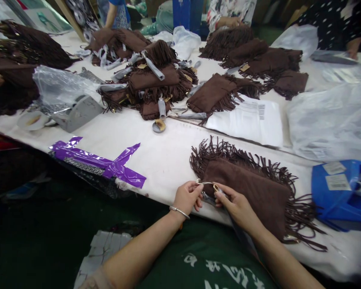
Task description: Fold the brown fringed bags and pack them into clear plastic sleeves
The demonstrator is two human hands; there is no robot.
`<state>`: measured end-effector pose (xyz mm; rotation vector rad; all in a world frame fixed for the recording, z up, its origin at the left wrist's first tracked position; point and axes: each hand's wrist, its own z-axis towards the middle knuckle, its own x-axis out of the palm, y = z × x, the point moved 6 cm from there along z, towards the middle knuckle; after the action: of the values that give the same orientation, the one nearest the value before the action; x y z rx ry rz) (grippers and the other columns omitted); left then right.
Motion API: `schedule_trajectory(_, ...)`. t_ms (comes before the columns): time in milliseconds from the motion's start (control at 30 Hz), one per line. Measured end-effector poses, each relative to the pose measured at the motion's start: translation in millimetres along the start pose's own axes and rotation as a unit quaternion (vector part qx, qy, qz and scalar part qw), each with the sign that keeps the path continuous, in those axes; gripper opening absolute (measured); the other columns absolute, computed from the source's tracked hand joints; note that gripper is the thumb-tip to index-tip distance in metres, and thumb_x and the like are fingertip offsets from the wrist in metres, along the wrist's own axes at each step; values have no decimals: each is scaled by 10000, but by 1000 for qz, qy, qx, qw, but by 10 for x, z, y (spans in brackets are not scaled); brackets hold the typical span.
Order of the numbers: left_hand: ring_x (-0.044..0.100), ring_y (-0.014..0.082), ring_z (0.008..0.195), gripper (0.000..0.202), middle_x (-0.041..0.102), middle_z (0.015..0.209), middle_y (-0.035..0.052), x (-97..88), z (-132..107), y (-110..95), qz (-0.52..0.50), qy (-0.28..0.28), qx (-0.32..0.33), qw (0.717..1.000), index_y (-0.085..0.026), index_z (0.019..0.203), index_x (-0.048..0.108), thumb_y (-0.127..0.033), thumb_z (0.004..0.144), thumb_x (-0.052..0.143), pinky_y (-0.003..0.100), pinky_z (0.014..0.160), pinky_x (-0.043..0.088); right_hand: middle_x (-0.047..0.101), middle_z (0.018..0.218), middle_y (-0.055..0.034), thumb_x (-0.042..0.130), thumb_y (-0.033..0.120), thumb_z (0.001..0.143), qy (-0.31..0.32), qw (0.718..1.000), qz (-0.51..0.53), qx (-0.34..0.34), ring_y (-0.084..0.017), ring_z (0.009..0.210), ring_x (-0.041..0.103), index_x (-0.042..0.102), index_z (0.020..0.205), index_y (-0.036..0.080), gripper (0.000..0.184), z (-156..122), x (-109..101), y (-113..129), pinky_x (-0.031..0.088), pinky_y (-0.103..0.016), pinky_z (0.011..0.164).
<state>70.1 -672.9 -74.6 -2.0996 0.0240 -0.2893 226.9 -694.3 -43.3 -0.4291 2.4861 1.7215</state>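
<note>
A brown fringed bag [246, 182] lies flat at the table's front edge, its fringe spread along the far and right sides. At its left corner my left hand [187, 197], with a bangle on the wrist, pinches a thin pale cord [207, 183]. The cord stretches across to my right hand [236, 206], whose fingers are closed on a gold-coloured metal clasp [216, 188]. Grey wrapping shows under the right fingers and hangs down behind that wrist. Exactly how the cord joins the clasp is too small to make out.
Stacked brown fringed bags [156, 78] fill the middle of the table. A blue tape dispenser [343, 192] stands at right, near clear plastic bags [333, 120] and a white labelled packet [249, 120]. Purple tape [99, 160] covers the front edge. Other people stand around the table.
</note>
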Motion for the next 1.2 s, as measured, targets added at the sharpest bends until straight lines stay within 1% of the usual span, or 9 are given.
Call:
schedule_trajectory(133, 498, 66, 364, 395, 536, 592, -63, -48, 25, -124, 58, -18, 57, 997, -161, 1019, 542, -404, 728, 652, 153, 285, 394, 654, 1004, -51, 528, 417, 837, 5, 1000, -3, -16, -148, 700, 616, 533, 1213, 203, 433, 21, 4, -25, 531, -304, 694)
schedule_trajectory(300, 496, 73, 348, 381, 548, 561, -36, -79, 99, -107, 13, 3, 6, 1000, -140, 822, 538, -520, 803, 515, 160, 269, 362, 649, 989, -46, 516, 402, 847, 7, 999, -34, -27, -148, 691, 617, 526, 1215, 204, 417, 13, 23, 29, 526, -298, 685)
schedule_trajectory(433, 505, 82, 343, 286, 557, 573, -50, -93, 135, -79, 35, -10, 10, 999, -161, 857, 518, -431, 781, 576, 165, 263, 364, 628, 983, -26, 503, 358, 869, -14, 988, -133, -74, -128, 689, 606, 527, 1213, 239, 364, -34, -10, 284, 499, -275, 708)
schedule_trajectory(533, 478, 79, 328, 237, 530, 510, -69, -110, 121, -107, 102, -27, 46, 993, -181, 836, 522, -412, 800, 559, 162, 275, 352, 617, 951, -27, 503, 335, 875, -32, 964, -229, -133, -146, 792, 605, 516, 1226, 232, 365, 34, 2, 559, 480, -273, 773)
schedule_trajectory(633, 498, 82, 357, 213, 537, 501, -64, -131, 92, -143, 174, -36, 82, 981, -196, 823, 530, -408, 833, 520, 161, 322, 360, 600, 1034, -58, 491, 302, 882, -16, 930, -321, -181, -176, 931, 584, 502, 1235, 196, 369, 215, 120, 725, 458, -286, 849)
schedule_trajectory(767, 564, 92, 465, 156, 584, 588, -43, -133, 58, -178, 245, -31, 140, 959, -211, 851, 533, -355, 869, 477, 177, 446, 426, 579, 1043, -86, 430, 268, 905, 20, 872, -461, -165, -203, 885, 598, 453, 1272, 158, 384, 443, 313, 663, 489, -296, 760)
schedule_trajectory(933, 587, 107, 555, 132, 626, 698, -8, -129, 48, -172, 292, -31, 178, 939, -215, 883, 546, -301, 887, 446, 207, 565, 458, 575, 1006, -113, 375, 218, 916, 43, 811, -565, -145, -207, 857, 604, 407, 1305, 125, 400, 484, 429, 541, 493, -257, 682)
schedule_trajectory(1067, 593, 121, 602, 129, 632, 733, 6, -137, 51, -165, 309, -43, 191, 931, -215, 870, 555, -288, 886, 449, 219, 593, 453, 569, 1023, -148, 359, 147, 898, 66, 788, -595, -143, -220, 872, 597, 374, 1324, 102, 429, 476, 478, 533, 499, -267, 696)
schedule_trajectory(1200, 600, 133, 654, 110, 632, 746, 10, -141, 50, -162, 318, -58, 203, 924, -217, 865, 561, -278, 874, 471, 225, 621, 450, 565, 1035, -159, 359, 150, 896, 78, 787, -594, -148, -235, 899, 587, 379, 1320, 89, 429, 485, 509, 530, 508, -288, 717)
